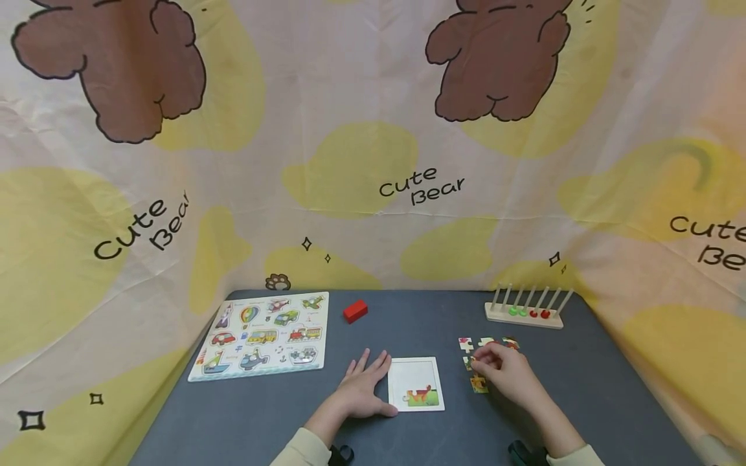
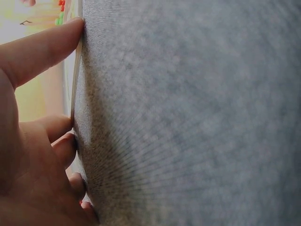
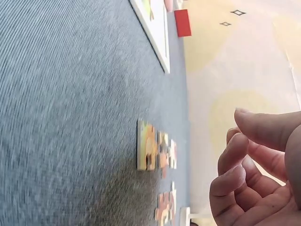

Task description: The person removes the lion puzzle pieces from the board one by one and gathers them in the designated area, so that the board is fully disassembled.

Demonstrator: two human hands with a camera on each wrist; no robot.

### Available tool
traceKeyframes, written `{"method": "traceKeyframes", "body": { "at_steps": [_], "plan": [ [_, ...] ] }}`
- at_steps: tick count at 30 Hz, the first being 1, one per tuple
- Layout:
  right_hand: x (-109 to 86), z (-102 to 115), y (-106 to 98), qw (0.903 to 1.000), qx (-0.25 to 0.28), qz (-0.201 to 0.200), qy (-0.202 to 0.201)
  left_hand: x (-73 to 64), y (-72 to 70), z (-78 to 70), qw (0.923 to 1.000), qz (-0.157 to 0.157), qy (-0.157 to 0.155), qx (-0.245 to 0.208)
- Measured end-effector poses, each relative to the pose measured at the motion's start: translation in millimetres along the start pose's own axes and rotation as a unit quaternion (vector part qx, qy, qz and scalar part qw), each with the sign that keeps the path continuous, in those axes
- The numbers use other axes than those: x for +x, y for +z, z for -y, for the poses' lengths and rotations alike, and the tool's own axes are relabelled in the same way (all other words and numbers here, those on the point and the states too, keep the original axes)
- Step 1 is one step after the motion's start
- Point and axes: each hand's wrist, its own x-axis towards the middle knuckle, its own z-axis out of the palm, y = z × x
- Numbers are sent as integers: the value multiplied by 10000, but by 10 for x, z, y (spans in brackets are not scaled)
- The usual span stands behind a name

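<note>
A small white puzzle tray (image 1: 411,374) lies on the table, with joined jigsaw pieces (image 1: 430,396) showing an orange-and-green picture in its lower right. My left hand (image 1: 360,391) rests at the tray's left side, fingers extended; in the left wrist view, the thumb and a fingertip touch the tray's edge (image 2: 75,84). To the right, my right hand (image 1: 513,375) hovers over loose jigsaw pieces (image 1: 479,385), partly covering them. In the right wrist view its fingers are loosely bent, with nothing between thumb and fingertips, and the nearest piece (image 3: 146,147) lies flat below.
A large picture board (image 1: 262,353) of vehicles lies at the left. A red block (image 1: 355,312) sits behind the tray. Back right stands a wooden peg rack (image 1: 524,317) with green and red beads. A printed cloth (image 1: 350,168) hangs behind the table (image 1: 245,421).
</note>
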Motion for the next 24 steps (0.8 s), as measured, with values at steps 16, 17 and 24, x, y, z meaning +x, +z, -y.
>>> {"method": "traceKeyframes", "body": {
  "at_steps": [16, 17, 24],
  "plan": [
    [-25, 190, 138, 9993, 368, 98, -27, 3, 8, -16, 10000, -58, -18, 60],
    [-29, 199, 151, 9993, 368, 91, -23, 2, 7, -16, 10000, -58, -17, 60],
    [-48, 225, 247, 9988, 450, 192, -96, -4, -7, -18, 10000, -38, 4, 57]
  ]
}}
